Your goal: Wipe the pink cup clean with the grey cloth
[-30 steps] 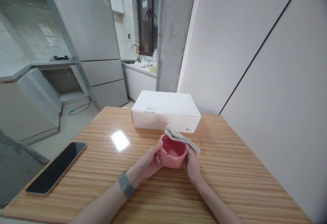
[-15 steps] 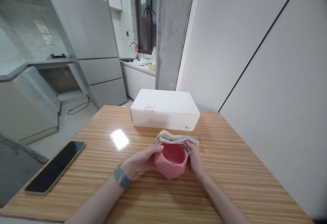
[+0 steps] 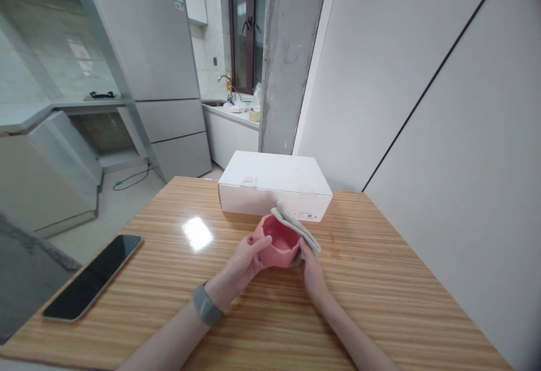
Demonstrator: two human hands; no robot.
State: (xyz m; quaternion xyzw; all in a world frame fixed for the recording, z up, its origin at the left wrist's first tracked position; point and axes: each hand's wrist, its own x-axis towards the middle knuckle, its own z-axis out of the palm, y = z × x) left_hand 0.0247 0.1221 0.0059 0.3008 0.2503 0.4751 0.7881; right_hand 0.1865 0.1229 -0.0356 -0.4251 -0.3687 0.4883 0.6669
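A pink ceramic ashtray (image 3: 276, 244) with a faceted outside is held up just above the wooden table, its hollow tipped toward me. My left hand (image 3: 247, 258) grips its left side, and a grey wristband (image 3: 205, 305) circles that wrist. My right hand (image 3: 311, 272) presses a folded beige cloth (image 3: 298, 230) against the ashtray's right side. The cloth runs diagonally over the far right rim. The lower part of the cloth is hidden behind my right fingers.
A white cardboard box (image 3: 274, 185) stands on the table just beyond the cloth. A black smartphone (image 3: 92, 277) lies near the left table edge. A white wall borders the table's right side, and a concrete pillar, refrigerator and sink counter stand beyond.
The cloth has gone from lying along the ashtray's far side to draping diagonally over its right rim. The ashtray has turned and tipped between my hands.
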